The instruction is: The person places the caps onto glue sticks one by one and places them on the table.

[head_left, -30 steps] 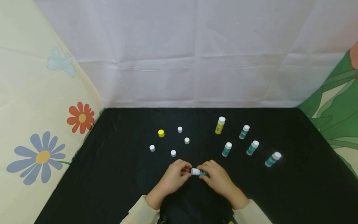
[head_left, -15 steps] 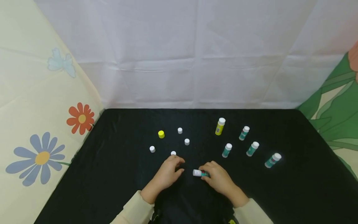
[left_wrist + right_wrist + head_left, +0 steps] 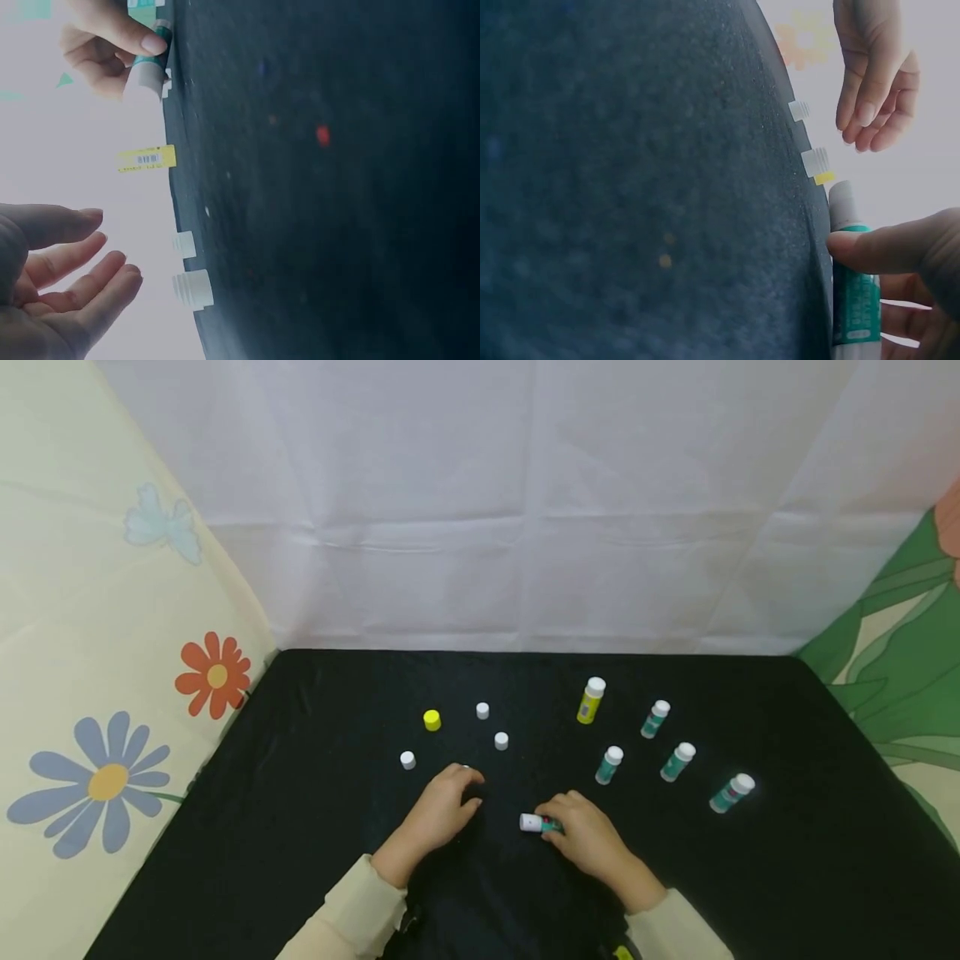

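My right hand [image 3: 588, 835] grips a green-and-white glue stick [image 3: 531, 822] held lengthwise, its white end pointing left. In the right wrist view the thumb lies along the glue stick's green label [image 3: 861, 300]. My left hand [image 3: 435, 810] holds nothing; its fingers are spread and loosely bent, as the left wrist view shows. Just beyond its fingertips a white cap [image 3: 467, 767] is mostly hidden by the hand. More white caps [image 3: 501, 741] and one yellow cap [image 3: 432, 720] sit on the black cloth around there.
Several green glue sticks [image 3: 678, 762] with white tops stand at the right, with a larger yellow glue stick [image 3: 591, 700] behind them. A black cloth [image 3: 315, 827] covers the table. A white curtain [image 3: 420, 527] hangs at the back, with flowered panels at both sides.
My left hand has left the glue stick's white end and moved left and forward to the nearest white cap, covering most of it. My right hand has shifted slightly right with the glue stick.
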